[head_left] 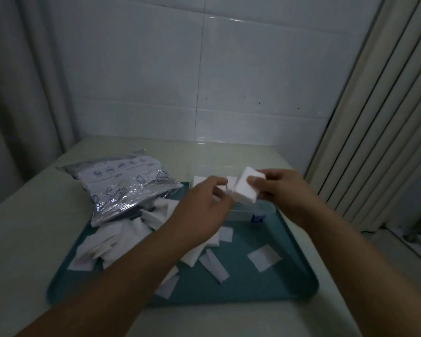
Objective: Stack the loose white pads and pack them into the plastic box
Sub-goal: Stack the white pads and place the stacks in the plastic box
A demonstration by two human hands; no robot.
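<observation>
I see the right hand (283, 193) clamped on a stack of white pads (247, 188), fingers and thumb pinching it, tilted, above the clear plastic box (241, 212). The left hand (204, 205) is just beside the stack with its fingers curled; I cannot tell whether they grip anything. The box sits at the far end of a teal tray (289, 283) and carries a small blue label (257, 218), too blurred to read. Loose white pads (112, 242) lie scattered over the tray. A printed plastic bag (122, 188) rests across its left edge, with shell-like drawings and illegible writing.
</observation>
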